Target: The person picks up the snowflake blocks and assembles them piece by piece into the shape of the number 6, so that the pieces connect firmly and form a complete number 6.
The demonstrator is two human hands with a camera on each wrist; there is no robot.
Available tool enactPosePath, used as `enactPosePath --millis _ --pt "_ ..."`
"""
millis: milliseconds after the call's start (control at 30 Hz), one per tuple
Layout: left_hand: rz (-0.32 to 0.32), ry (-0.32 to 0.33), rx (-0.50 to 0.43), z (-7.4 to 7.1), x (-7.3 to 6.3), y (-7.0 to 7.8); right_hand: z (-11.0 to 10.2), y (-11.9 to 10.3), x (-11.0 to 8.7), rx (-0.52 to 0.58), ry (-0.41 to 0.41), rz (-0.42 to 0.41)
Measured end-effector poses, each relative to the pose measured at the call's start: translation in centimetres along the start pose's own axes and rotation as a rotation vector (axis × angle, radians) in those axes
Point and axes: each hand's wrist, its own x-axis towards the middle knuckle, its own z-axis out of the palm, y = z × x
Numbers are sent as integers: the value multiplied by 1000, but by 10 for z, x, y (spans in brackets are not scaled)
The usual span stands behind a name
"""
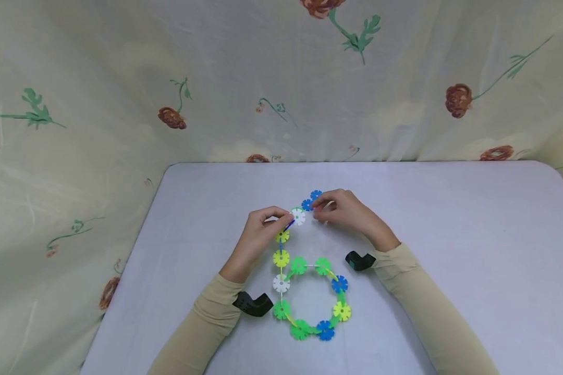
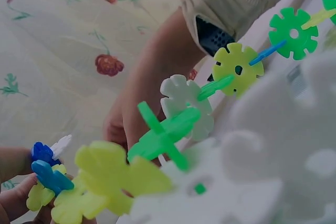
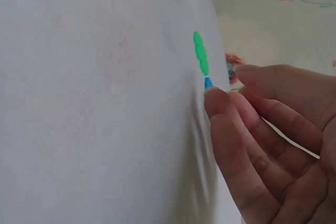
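Observation:
A chain of notched plastic snowflake discs lies on the table, its lower part forming a ring [image 1: 342, 311]. With thumb and index finger, my left hand [image 1: 258, 232] pinches a blue snowflake disc [image 1: 288, 225], seen edge-on beside a white disc [image 1: 298, 216]. That hand [image 2: 18, 190] is partly cut off at the lower left of the left wrist view. At the chain's top end, my right hand [image 1: 340, 211] has its fingertips against a blue disc [image 1: 307, 204]. Its thumb stands apart from the fingers in the right wrist view, where a green disc [image 3: 201, 53] shows edge-on beyond them.
A pale cloth covers the table [image 1: 474, 234]. Behind it hangs a flower-patterned curtain [image 1: 309, 104]. A black wrist camera [image 1: 253, 303] sits at the left wrist, near the ring's left side; another camera [image 1: 360, 261] is at the right wrist.

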Motion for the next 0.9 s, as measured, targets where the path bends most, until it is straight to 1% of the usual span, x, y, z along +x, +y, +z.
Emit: enactPosePath --millis 167,300,433,567,700,900 --pt "4 -2 -15 0 0 0 2 0 15 -8 33 72" --pt "4 -4 -14 0 0 -1 4 1 25 -50 19 113" --pt "7 -9 -18 0 0 -1 4 0 30 -93 10 131" --pt "8 -15 -25 -1 0 0 6 -1 29 -93 25 140" --pt "16 -15 -18 -1 0 -1 7 -1 25 -39 54 144" --pt "27 -8 -9 -1 -1 0 7 1 14 48 90 107"
